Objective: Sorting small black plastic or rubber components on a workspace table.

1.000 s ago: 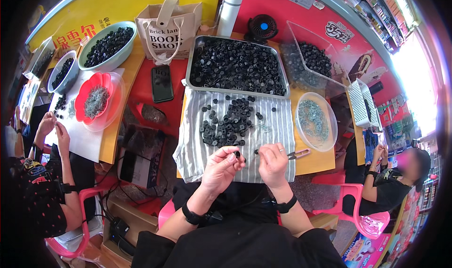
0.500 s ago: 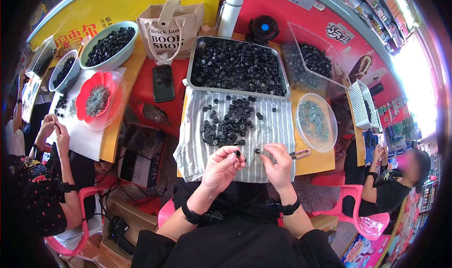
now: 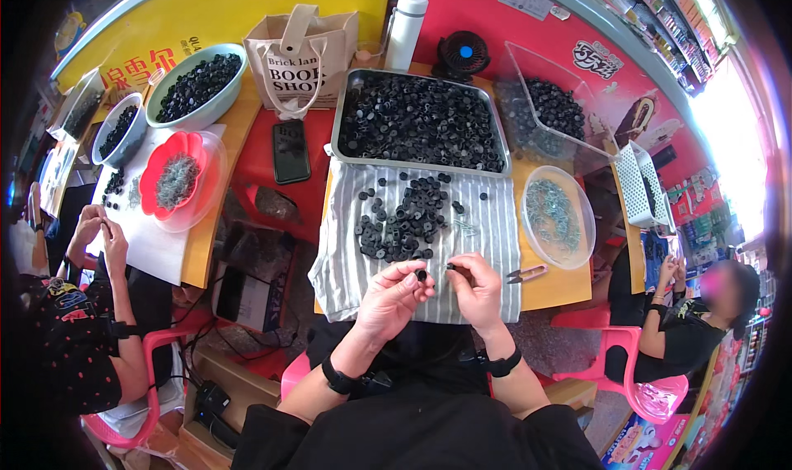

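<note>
My left hand (image 3: pixel 393 295) pinches a small black round part (image 3: pixel 421 275) between thumb and fingertips. My right hand (image 3: pixel 478 285) holds a tiny dark piece (image 3: pixel 451 266) a short way to the right of it. Both hands hover over the near edge of a grey striped cloth (image 3: pixel 487 222). A loose pile of the same black parts (image 3: pixel 406 218) lies on the cloth just beyond my fingers. Behind it stands a metal tray (image 3: pixel 342 115) full of black parts.
A clear dish of small metal bits (image 3: pixel 558 217) and tweezers (image 3: pixel 526 273) lie to the right. A phone (image 3: pixel 290 150), paper bag (image 3: pixel 302 53), white bottle (image 3: pixel 406 31) and fan (image 3: pixel 462 54) stand behind. One person works at the left (image 3: pixel 91 239), another sits at the right (image 3: pixel 685 321).
My hands have come a little closer together over the cloth's near edge; the right hand shifted slightly left. Nothing else on the table moved.
</note>
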Demonstrator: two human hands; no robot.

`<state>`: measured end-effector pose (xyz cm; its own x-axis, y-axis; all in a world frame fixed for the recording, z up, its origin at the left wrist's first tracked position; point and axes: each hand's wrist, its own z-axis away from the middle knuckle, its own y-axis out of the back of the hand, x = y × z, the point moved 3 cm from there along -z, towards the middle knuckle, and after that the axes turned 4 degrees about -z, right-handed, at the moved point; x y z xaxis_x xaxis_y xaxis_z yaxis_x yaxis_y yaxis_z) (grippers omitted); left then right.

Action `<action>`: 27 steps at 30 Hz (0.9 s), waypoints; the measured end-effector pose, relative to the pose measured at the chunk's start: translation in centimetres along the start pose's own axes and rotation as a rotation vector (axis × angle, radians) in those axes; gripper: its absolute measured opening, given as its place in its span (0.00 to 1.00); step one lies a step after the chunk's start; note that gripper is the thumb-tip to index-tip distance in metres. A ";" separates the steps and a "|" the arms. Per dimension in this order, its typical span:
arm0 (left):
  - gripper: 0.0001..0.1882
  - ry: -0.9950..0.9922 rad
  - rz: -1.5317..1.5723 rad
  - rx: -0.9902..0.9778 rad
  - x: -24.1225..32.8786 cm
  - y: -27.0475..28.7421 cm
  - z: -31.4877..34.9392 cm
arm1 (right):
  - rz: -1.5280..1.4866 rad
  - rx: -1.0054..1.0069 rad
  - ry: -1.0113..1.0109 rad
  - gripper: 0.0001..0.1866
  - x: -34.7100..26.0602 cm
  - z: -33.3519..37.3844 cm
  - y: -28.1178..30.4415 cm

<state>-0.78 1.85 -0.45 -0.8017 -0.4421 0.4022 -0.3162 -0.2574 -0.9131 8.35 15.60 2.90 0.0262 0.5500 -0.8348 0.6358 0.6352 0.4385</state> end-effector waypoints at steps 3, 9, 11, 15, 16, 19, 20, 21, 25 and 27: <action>0.14 0.013 0.029 -0.029 0.1 -0.1 0.0 | -0.537 0.046 -0.157 0.09 -1.2 0.2 0.2; 0.14 0.009 0.030 -0.039 0.2 -0.1 -0.1 | -0.494 0.066 -0.049 0.09 -4.9 0.9 -0.4; 0.14 0.005 0.027 -0.048 0.2 -0.2 -0.2 | -0.442 0.080 -0.013 0.09 -5.3 0.9 -0.7; 0.14 -0.020 0.017 -0.042 0.0 0.1 -0.2 | -0.254 0.077 0.101 0.09 -6.6 0.7 -0.9; 0.14 -0.019 0.016 -0.041 -0.1 0.1 -0.1 | -0.255 0.077 0.100 0.09 -6.5 0.8 -1.1; 0.13 -0.033 0.014 -0.043 -0.1 0.1 -0.2 | -0.209 0.089 0.100 0.10 -6.2 1.0 -1.3; 0.13 -0.036 0.010 -0.054 -0.1 0.0 -0.2 | -0.186 0.095 0.118 0.09 -6.2 1.1 -1.3; 0.12 -0.040 0.006 -0.064 0.0 0.0 -0.2 | -0.163 0.100 0.135 0.09 -6.1 1.1 -1.3; 0.12 -0.041 0.002 -0.055 -0.1 0.1 -0.1 | -0.074 0.085 0.190 0.09 -6.5 0.9 -1.4; 0.13 -0.023 0.019 -0.052 -0.3 0.4 0.0 | -0.028 0.094 0.217 0.09 -6.6 0.9 -1.4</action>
<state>-0.71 1.87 -0.96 -0.7961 -0.4666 0.3854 -0.3273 -0.2037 -0.9227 7.94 10.63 7.47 -0.1525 0.6427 -0.7508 0.7029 0.6046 0.3747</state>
